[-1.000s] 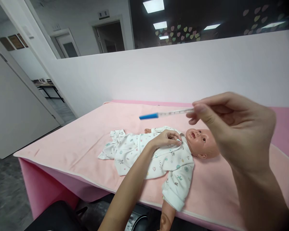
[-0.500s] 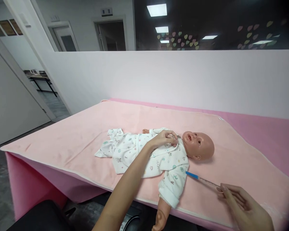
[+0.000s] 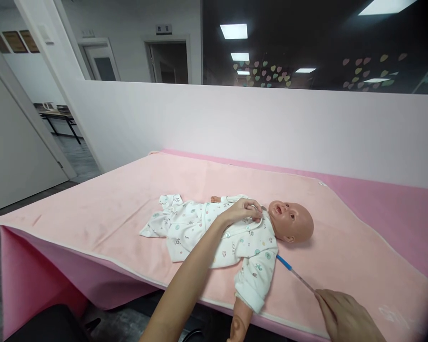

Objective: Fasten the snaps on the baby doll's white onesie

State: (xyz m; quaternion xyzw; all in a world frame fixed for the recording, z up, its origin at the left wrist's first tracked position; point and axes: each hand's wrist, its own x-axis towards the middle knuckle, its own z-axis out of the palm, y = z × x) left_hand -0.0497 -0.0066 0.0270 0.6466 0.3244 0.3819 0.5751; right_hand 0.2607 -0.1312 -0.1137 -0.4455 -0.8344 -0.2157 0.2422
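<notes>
A: Okay, quick one, landmark is the doll, lying on its back on the pink blanket over the worktop, head toward the right.

B: Hands?

A: Left hand rests on the doll's upper chest just below the chin, fingers curled, pinching the collar of the printed romper as far as I can tell. Right hand is low at the near edge, right of the doll, fingertips pressed together on the far end of a thermometer.

B: Thermometer relative to the doll?

A: Thin clear stick, blue tip. Long axis runs diagonal, from the right hand up-left toward the doll. Blue tip sits just beside the near sleeve, at the armpit side, touching or almost, can't tell. Right hand is the one on it; left hand is on the doll's far side of that sleeve, apart from the stick.

B: Anything else?

A: Doll's bare near arm hangs over the blanket edge. White wall behind.
</notes>
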